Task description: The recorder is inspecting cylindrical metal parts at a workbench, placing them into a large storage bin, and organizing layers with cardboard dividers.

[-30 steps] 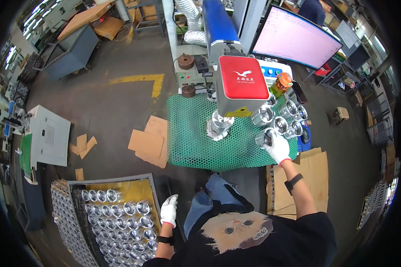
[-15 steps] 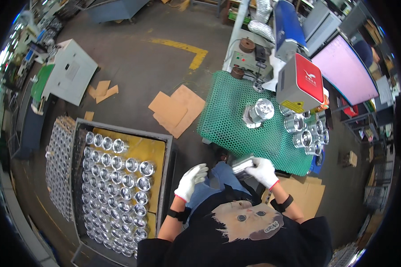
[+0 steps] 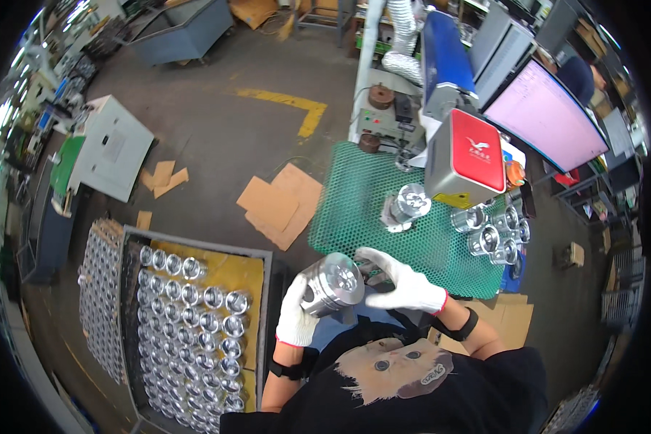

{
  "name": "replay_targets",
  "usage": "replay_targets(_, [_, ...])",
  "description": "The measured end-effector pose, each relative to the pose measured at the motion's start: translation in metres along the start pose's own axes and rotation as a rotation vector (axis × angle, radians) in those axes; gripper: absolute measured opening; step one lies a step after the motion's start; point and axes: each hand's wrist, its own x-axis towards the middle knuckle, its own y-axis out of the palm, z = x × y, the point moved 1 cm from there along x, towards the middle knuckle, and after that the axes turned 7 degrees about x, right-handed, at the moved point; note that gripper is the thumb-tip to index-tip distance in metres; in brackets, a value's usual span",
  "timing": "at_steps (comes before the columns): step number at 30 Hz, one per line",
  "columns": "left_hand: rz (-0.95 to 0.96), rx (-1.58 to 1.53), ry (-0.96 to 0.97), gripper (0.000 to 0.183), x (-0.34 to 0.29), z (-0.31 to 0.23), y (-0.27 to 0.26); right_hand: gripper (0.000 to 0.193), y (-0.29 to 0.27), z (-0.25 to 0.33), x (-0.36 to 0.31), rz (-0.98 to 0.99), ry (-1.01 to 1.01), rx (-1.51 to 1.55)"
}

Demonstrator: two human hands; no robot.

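Observation:
A shiny metal piston (image 3: pixel 330 284) is tilted in front of my body, its round crown turned up and to the right. My gloved left hand (image 3: pixel 296 311) grips it from its left side. Close to the piston's right side is my gloved right hand (image 3: pixel 405 288), thumb and fingers apart in a curve; whether a fingertip touches the metal is hard to see. Beyond the hands, another piston (image 3: pixel 412 203) stands on a small fixture on the green mesh mat (image 3: pixel 354 195). Several more pistons (image 3: pixel 484 239) are grouped at the mat's right.
To my left, a metal-walled cart (image 3: pixel 266 282) holds rows of pistons (image 3: pixel 213 296) on a yellow board. A marking machine with a red-faced head (image 3: pixel 477 148) overhangs the mat, beside a monitor (image 3: pixel 550 116). Cardboard sheets (image 3: pixel 282 206) lie on the floor.
The piston has passed from my right hand to my left and come up in front of me. My left hand has closed on it; my right hand has let go and opened.

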Motion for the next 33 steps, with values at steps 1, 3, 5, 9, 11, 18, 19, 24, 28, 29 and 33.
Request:
replay_targets(1, [0.054,0.077,-0.024,0.055,0.006,0.002,0.013,0.101,-0.002,0.002,-0.006,-0.03,-0.055,0.031])
replay_targets(3, [0.064,0.251,-0.082,0.054,0.027,0.027,0.032,0.108,0.001,-0.009,-0.005,-0.144,-0.156,-0.275])
replay_targets(5, [-0.027,0.359,-0.258,0.052,0.059,0.067,0.024,0.103,-0.022,-0.067,-0.008,-0.215,-0.078,0.167])
replay_targets(9, [0.484,1.646,-0.191,0.057,0.127,0.073,0.041,0.061,-0.044,-0.111,-0.047,-0.602,0.218,0.942])
replay_targets(11, [0.226,2.114,0.445,0.064,0.158,0.072,0.073,0.05,-0.055,-0.145,-0.079,-0.651,0.265,1.087])
replay_targets(18, [0.256,1.556,0.549,0.048,0.285,0.132,0.107,0.041,-0.073,-0.141,-0.13,-0.93,0.43,1.13])
replay_targets(19, [0.263,1.555,0.545,0.048,0.289,0.132,0.107,0.041,-0.076,-0.139,-0.129,-0.926,0.437,1.149])
replay_targets(24, [-0.022,1.475,0.378,0.068,0.276,0.084,0.095,0.046,-0.116,-0.122,-0.077,-0.988,0.213,0.777])
replay_targets(28, [-0.021,1.003,0.239,0.087,0.227,0.042,0.036,0.065,-0.167,-0.189,-0.017,-0.941,0.299,-0.354])
replay_targets(29, [-0.069,0.944,0.2,0.084,0.201,0.028,0.029,0.065,-0.166,-0.192,0.003,-0.942,0.17,-0.429])
replay_targets(33, [-0.249,0.655,0.098,0.08,0.11,-0.001,-0.034,0.075,-0.178,-0.194,0.071,-0.787,-0.023,-0.092])
